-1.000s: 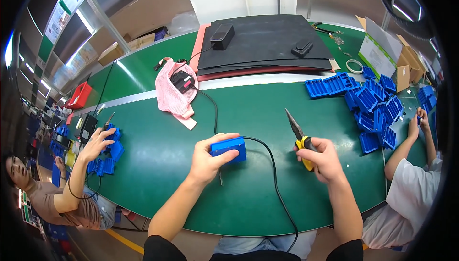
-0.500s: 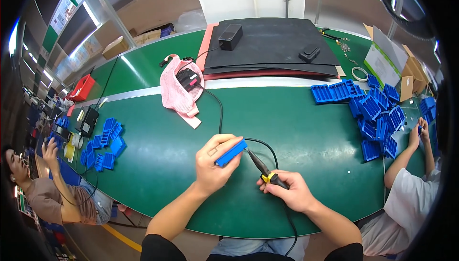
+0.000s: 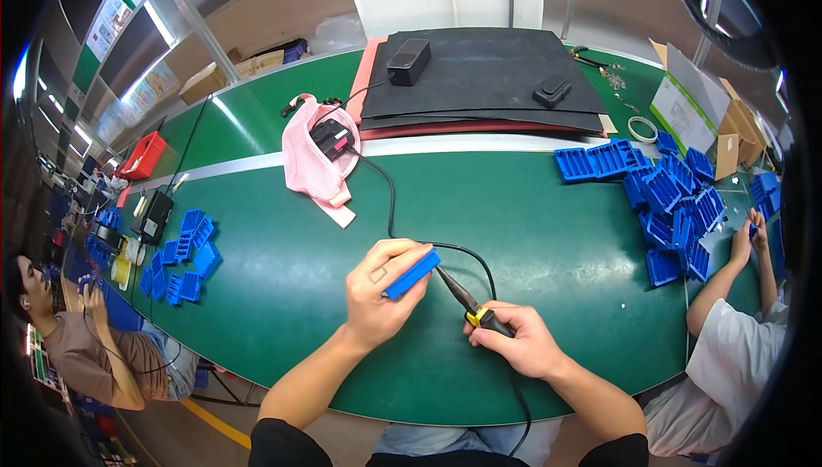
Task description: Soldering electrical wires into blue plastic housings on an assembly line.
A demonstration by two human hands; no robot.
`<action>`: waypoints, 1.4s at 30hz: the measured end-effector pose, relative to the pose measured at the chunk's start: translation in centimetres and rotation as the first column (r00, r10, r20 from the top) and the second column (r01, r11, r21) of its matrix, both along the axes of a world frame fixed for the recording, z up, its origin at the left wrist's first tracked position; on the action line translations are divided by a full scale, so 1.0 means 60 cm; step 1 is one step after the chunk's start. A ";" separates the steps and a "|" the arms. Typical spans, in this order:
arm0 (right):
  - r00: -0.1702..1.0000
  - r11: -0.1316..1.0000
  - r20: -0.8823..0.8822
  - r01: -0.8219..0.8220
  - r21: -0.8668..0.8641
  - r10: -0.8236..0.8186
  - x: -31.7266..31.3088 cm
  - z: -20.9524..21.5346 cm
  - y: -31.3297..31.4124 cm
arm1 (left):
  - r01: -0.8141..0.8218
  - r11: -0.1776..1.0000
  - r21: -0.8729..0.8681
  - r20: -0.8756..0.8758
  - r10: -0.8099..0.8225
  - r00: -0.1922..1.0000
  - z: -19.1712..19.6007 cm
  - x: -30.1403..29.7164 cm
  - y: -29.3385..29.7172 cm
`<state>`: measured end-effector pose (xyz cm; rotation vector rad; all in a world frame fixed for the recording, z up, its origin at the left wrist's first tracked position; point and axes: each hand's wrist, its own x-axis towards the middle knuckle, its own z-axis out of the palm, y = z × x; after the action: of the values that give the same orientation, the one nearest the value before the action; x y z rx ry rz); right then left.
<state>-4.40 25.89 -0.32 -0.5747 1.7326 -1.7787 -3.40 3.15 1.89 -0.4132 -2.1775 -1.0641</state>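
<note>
My left hand (image 3: 382, 294) is closed around a small blue plastic tray (image 3: 413, 273), holding it tilted above the middle of the green table. In my right hand (image 3: 516, 336) is a pair of needle-nose pliers (image 3: 460, 291) with dark tapering jaws and black-and-yellow handles. The tips of the pliers point up and left, close to the tray's right end. Whether they touch it, or grip anything, is too small to tell. A black cable (image 3: 492, 274) runs over the table behind the pliers and passes by my right hand.
Blue divided trays (image 3: 661, 191) lie heaped at the right, with a smaller group (image 3: 205, 259) at the left. A pink mesh pouch (image 3: 310, 161) holds a black device at the far side, beside stacked black sheets (image 3: 488, 82). Two people work at the left and right ends.
The pliers and both hands have barely shifted; the tray stays held. The person at the left has lowered a raised hand. The view has moved slightly.
</note>
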 end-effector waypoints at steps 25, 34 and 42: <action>0.998 0.991 -0.007 0.062 0.122 -0.061 0.016 0.008 -0.008 | -0.031 0.998 -0.058 0.022 0.033 0.999 -0.007 -0.007 -0.008; 0.984 0.963 0.144 0.060 0.262 -0.101 0.022 0.029 -0.003 | -0.001 0.925 -0.381 -0.168 -0.068 0.983 -0.003 -0.023 -0.033; 0.981 0.986 0.194 -0.002 0.167 -0.031 0.008 0.024 0.009 | 0.065 0.975 -0.213 -0.061 -0.080 0.995 -0.010 -0.017 -0.033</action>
<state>-3.92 26.45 1.10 -0.3061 1.7296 -1.6214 -4.39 1.16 1.28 -0.6210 -2.2357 -0.8456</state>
